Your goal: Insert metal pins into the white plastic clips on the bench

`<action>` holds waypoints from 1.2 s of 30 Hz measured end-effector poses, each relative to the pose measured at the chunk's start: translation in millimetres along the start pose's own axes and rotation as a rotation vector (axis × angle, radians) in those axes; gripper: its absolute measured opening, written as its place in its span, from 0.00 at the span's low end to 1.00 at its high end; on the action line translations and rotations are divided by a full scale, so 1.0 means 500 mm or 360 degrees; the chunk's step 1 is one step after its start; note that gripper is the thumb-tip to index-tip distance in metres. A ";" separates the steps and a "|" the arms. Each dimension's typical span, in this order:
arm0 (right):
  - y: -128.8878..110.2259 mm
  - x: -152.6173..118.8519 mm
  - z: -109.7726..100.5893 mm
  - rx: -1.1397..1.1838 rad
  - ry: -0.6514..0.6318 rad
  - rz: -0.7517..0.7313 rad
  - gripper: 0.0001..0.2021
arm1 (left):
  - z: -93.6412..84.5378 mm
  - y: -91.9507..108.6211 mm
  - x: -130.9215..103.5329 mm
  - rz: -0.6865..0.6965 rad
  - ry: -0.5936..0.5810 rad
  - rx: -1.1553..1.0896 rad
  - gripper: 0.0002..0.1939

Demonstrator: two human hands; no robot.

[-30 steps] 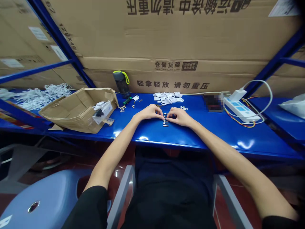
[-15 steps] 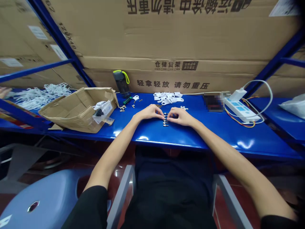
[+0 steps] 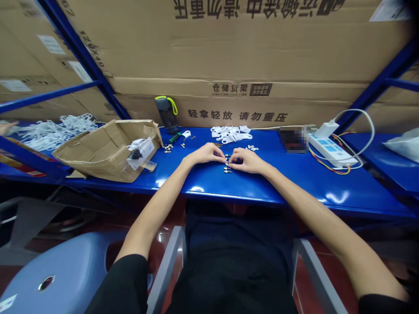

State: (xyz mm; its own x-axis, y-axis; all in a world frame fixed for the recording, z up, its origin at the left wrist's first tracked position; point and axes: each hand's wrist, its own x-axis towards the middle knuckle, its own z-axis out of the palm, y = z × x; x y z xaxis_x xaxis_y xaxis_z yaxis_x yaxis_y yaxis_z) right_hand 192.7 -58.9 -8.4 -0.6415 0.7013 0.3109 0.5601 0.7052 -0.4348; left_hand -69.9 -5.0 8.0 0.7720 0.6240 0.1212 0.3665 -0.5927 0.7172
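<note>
A short row of small screw-like pins (image 3: 227, 171) with pale collars lies on the blue tabletop, between my two hands. My left hand (image 3: 207, 154) is closed in a pinch, thumb and forefinger tips at one of these pins. From the other side, my right hand (image 3: 246, 160) pinches at the same spot, its fingertips almost meeting those of the left. The fingers partly hide the pin at their tips. Just beyond my hands are a pile of white plastic parts (image 3: 231, 134) and a few small white pieces (image 3: 252, 148).
An open cardboard box (image 3: 98, 150) stands left, near a dark bottle (image 3: 167, 115), a green-handled screwdriver (image 3: 175, 138) and loose brass-coloured bits (image 3: 168, 149). White cords (image 3: 62, 131) lie farther left. At right are a power strip (image 3: 332, 150) with cables and a dark, blurred object (image 3: 291, 140).
My right hand has shifted slightly left, its fingertips closer to my left hand's. My left hand stays nearly still.
</note>
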 end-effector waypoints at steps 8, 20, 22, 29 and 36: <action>-0.004 0.003 -0.003 -0.0037 -0.0020 0.0053 0.07 | -0.002 0.004 -0.001 -0.0043 -0.0013 0.0006 0.20; -0.009 0.004 -0.002 -0.0058 -0.0015 0.0094 0.04 | 0.000 0.008 -0.003 -0.0036 -0.0007 0.0055 0.20; -0.009 0.004 -0.001 -0.0062 -0.0006 0.0089 0.04 | -0.001 0.008 -0.003 -0.0041 -0.0003 0.0068 0.21; -0.006 0.005 0.003 -0.0050 0.0013 0.0072 0.04 | -0.001 0.010 -0.003 -0.0066 0.0006 0.0063 0.22; -0.003 0.002 -0.002 0.0018 -0.0023 0.0027 0.04 | -0.002 0.012 -0.003 -0.0065 0.0023 0.0093 0.23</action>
State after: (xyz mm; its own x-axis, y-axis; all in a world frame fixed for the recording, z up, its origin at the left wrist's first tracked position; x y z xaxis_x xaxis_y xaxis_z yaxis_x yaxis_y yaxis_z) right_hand 191.5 -59.0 -6.7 -0.6395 0.7114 0.2914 0.5649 0.6920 -0.4495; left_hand -69.4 -8.7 12.8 0.7484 0.6552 0.1030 0.4273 -0.5950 0.6807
